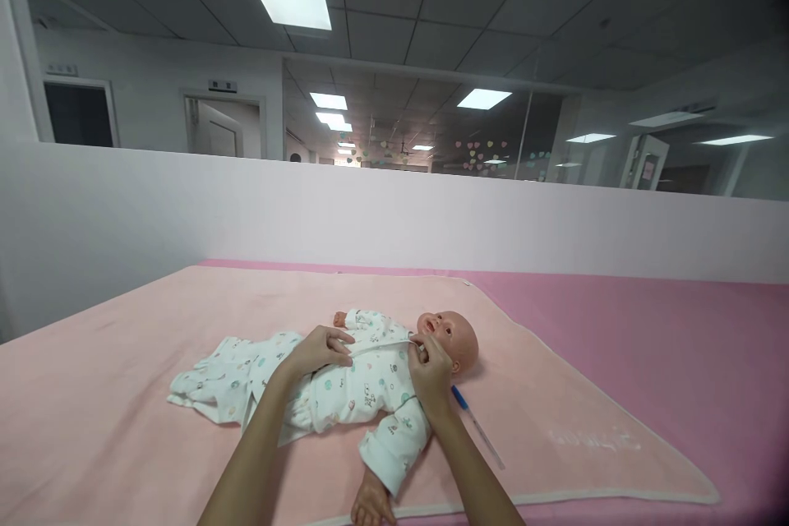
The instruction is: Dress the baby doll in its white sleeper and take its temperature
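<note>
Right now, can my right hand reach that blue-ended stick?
Probably yes: the blue-ended stick lies uncovered on the blanket beside your right forearm, though your right hand seems to pinch the garment on the doll.

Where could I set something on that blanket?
On the peach blanket, bare room lies between the pen and the right edge, white markings aside, and left of the dressed doll. Crowded: the doll's front, with left hand and right hand.
</note>
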A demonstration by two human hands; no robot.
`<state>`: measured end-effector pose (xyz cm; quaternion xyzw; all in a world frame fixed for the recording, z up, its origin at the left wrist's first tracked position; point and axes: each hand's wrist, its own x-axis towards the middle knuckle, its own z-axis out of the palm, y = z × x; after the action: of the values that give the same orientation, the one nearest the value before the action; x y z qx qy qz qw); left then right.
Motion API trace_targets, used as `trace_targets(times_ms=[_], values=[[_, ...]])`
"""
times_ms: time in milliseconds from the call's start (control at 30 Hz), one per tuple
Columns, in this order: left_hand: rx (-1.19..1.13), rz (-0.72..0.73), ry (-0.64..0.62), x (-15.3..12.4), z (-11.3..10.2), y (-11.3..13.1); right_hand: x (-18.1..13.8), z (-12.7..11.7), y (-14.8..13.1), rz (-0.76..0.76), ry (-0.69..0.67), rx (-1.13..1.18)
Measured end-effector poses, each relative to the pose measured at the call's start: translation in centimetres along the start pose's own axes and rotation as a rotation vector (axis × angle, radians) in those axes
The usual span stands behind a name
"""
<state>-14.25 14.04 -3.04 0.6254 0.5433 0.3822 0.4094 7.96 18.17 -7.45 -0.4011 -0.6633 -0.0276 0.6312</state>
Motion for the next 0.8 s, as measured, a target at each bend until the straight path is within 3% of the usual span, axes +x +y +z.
trace_targets(times_ms=[133, 333, 500, 800], values=[[0.148, 0.11, -0.007, -0.3, 0.6, 0.6, 0.0, 0.1, 0.0, -0.004, 0.004, 0.003], [0.352, 0.135, -0.057, -0.8, 0.8, 1.1, 0.0, 0.0, -0.2, 0.022, -0.014, 0.012], [0.349, 0.13, -0.107, -1.2, 0.7, 1.3, 0.0, -0.1, -0.2, 0.038, -0.035, 0.009], [0.377, 0.171, -0.04, -1.1, 1.1, 1.6, 0.0, 0.0, -0.1, -0.006, 0.001, -0.016]])
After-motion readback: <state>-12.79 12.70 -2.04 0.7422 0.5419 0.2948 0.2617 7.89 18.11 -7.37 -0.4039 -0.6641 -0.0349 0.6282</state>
